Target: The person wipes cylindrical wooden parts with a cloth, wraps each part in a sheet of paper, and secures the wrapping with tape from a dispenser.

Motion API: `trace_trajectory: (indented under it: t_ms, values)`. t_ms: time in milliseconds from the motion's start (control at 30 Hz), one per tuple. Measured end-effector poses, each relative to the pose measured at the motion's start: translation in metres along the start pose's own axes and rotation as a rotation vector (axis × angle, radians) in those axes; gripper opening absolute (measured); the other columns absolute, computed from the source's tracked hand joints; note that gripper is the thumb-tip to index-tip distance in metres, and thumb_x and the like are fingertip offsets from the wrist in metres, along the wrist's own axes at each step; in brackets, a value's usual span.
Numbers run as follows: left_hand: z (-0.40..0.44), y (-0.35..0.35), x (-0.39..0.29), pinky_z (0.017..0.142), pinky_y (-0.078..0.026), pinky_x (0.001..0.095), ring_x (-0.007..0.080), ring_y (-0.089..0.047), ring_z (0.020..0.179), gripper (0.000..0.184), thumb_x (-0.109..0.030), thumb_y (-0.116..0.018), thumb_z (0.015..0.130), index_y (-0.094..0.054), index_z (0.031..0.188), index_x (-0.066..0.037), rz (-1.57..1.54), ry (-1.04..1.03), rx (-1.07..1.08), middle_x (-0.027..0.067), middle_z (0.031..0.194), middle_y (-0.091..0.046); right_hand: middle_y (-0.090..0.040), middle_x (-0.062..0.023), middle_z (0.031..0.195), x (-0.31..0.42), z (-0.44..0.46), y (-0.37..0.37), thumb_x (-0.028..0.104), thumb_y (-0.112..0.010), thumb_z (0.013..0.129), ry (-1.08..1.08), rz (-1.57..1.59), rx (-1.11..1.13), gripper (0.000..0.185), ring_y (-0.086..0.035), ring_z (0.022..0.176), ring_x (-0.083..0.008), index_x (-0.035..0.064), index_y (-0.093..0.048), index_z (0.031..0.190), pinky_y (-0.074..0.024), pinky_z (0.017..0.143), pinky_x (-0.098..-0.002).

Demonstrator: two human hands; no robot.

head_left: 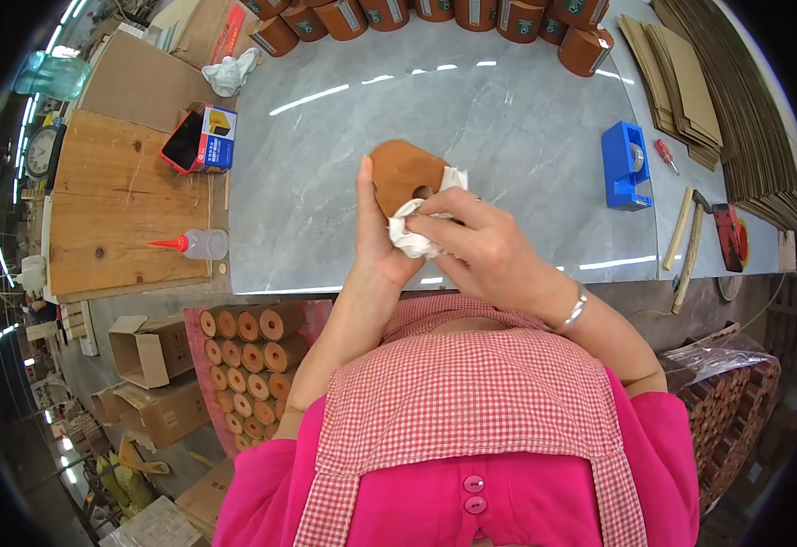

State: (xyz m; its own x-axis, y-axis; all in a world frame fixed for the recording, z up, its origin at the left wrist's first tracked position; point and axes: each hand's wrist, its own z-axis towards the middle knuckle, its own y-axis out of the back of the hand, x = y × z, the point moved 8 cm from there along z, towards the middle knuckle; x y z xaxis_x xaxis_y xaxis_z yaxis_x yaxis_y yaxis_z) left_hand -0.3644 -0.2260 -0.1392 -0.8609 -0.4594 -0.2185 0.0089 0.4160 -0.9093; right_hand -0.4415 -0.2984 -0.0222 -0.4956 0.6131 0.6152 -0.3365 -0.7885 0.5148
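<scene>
My left hand [380, 239] is closed around the side of a smooth orange-brown wooden piece [405, 170], its thumb lying along the left edge. A dark round hole shows near the lower right of the piece. In my right hand [490, 239] a crumpled white cloth [414, 239] is pinched and pressed against the piece beside the hole. One end of the cloth sticks out above my right fingers. Both hands are over the near part of the grey marbled table [326, 155]. The underside of the piece is hidden by my hands and the cloth.
Brown cylinders [585, 52] with labels line the far edge. At the right are a blue tape dispenser [626, 166], a red screwdriver [665, 155], a hammer [690, 242] and cardboard sheets [686, 82]. Leftward stand a glue bottle [205, 243], a small box [214, 139] and a white rag [230, 73].
</scene>
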Motion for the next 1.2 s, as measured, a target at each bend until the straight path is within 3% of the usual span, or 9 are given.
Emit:
trace_trajectory:
  t_ms: [100, 233, 367, 633, 700, 800, 833, 933, 1200]
  values:
    - [-0.006, -0.007, 0.011, 0.097, -0.056, 0.0444, 0.0286, -0.065, 0.112, 0.06, -0.063, -0.051, 0.097, -0.062, 0.125, -0.011, -0.025, -0.026, -0.227, 0.0106, 0.119, -0.067, -0.064, -0.0112, 0.106, -0.004, 0.011, 0.02, -0.003, -0.071, 0.075, -0.044, -0.009, -0.051, 0.033, -0.068, 0.086, -0.0266, 0.0013, -0.069, 0.107, -0.0572, 0.075, -0.0363]
    - [0.014, -0.009, 0.02, 0.093, -0.059, 0.0374, 0.0241, -0.066, 0.11, 0.048, -0.051, -0.06, 0.097, -0.061, 0.125, -0.012, -0.037, -0.005, 0.098, 0.0053, 0.119, -0.067, -0.063, -0.0103, 0.105, 0.005, 0.027, 0.009, 0.002, -0.07, 0.077, 0.162, -0.176, -0.163, 0.028, -0.067, 0.082, -0.0266, 0.0019, -0.069, 0.105, -0.0571, 0.072, -0.0368]
    - [0.009, -0.007, 0.017, 0.099, -0.057, 0.039, 0.0257, -0.064, 0.115, 0.053, -0.054, -0.059, 0.098, -0.06, 0.126, -0.009, -0.121, -0.013, -0.231, 0.0058, 0.123, -0.066, -0.062, -0.0108, 0.103, -0.039, 0.038, 0.023, 0.006, -0.07, 0.08, -0.021, -0.207, -0.216, 0.028, -0.067, 0.082, -0.03, 0.0035, -0.069, 0.108, -0.0563, 0.073, -0.0384]
    - [0.011, 0.005, 0.018, 0.101, -0.055, 0.0444, 0.0294, -0.062, 0.119, 0.056, -0.057, -0.057, 0.097, -0.06, 0.127, -0.01, -0.245, 0.036, -0.167, 0.0109, 0.127, -0.063, -0.061, -0.0134, 0.103, -0.044, 0.042, 0.056, 0.002, -0.07, 0.08, -0.051, -0.213, -0.39, 0.03, -0.066, 0.089, -0.033, 0.0037, -0.068, 0.11, -0.0553, 0.074, -0.0392]
    - [0.018, 0.009, 0.016, 0.1, -0.056, 0.0443, 0.031, -0.061, 0.12, 0.064, -0.064, -0.05, 0.098, -0.056, 0.133, -0.011, -0.379, 0.126, 0.075, 0.0115, 0.131, -0.06, -0.061, -0.0136, 0.104, -0.029, 0.035, 0.03, 0.0, -0.068, 0.08, -0.067, -0.148, -0.238, 0.031, -0.067, 0.091, -0.0329, 0.0031, -0.068, 0.111, -0.0556, 0.076, -0.039]
    - [0.002, -0.007, 0.004, 0.096, -0.058, 0.0417, 0.0253, -0.065, 0.114, 0.043, -0.044, -0.063, 0.096, -0.064, 0.121, -0.009, -0.047, -0.061, -0.106, 0.0082, 0.117, -0.069, -0.061, -0.0137, 0.107, -0.016, 0.008, 0.009, -0.002, -0.067, 0.079, -0.031, -0.079, -0.116, 0.032, -0.067, 0.092, -0.0326, 0.0024, -0.068, 0.111, -0.056, 0.077, -0.0388]
    - [0.003, -0.015, -0.002, 0.097, -0.058, 0.0409, 0.0278, -0.064, 0.116, 0.041, -0.039, -0.063, 0.096, -0.064, 0.122, -0.007, -0.09, -0.05, 0.064, 0.0099, 0.12, -0.067, -0.062, -0.0137, 0.108, -0.014, -0.006, 0.007, -0.003, -0.067, 0.078, -0.012, -0.063, -0.091, 0.033, -0.067, 0.092, -0.0325, 0.0022, -0.068, 0.11, -0.0562, 0.078, -0.0388]
    - [0.01, -0.005, -0.024, 0.102, -0.056, 0.0442, 0.0309, -0.061, 0.117, 0.055, -0.059, -0.055, 0.098, -0.062, 0.122, -0.009, -0.404, -0.031, -0.066, 0.0087, 0.124, -0.064, -0.062, -0.0143, 0.108, -0.047, -0.065, -0.012, -0.003, -0.067, 0.077, -0.327, -0.01, 0.217, 0.034, -0.067, 0.093, -0.0334, 0.0018, -0.068, 0.111, -0.0566, 0.079, -0.039]
    - [0.004, -0.023, -0.019, 0.106, -0.052, 0.0469, 0.0317, -0.06, 0.122, 0.036, -0.031, -0.065, 0.097, -0.065, 0.125, -0.009, -0.291, -0.123, -0.083, 0.0122, 0.127, -0.065, -0.063, -0.0167, 0.106, -0.072, -0.067, 0.063, -0.001, -0.069, 0.08, -0.38, -0.226, -0.145, 0.033, -0.066, 0.091, -0.0344, 0.0012, -0.068, 0.113, -0.0541, 0.077, -0.0392]
